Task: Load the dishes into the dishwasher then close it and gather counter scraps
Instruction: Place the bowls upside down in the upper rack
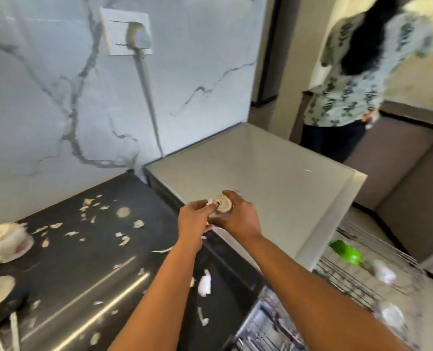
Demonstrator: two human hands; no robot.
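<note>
lower left of frame: scraps (124, 239) lying across the dark counter (66, 259). centre: left hand (193, 221) and right hand (238, 217) both gripping an upturned cup (221, 207). lower right: dishwasher rack (362, 279) waiting; best keeping the cup inverted going in.

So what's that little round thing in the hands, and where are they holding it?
A small cup, seemingly upside down with its base showing. The right hand wraps its side; the left hand pinches the near edge. It is too blurred for more.

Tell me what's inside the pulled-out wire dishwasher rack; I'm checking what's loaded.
The wire dishwasher rack holds a bright green plastic item and two blurred whitish dishes. Its near part is hidden behind the right forearm.
</note>
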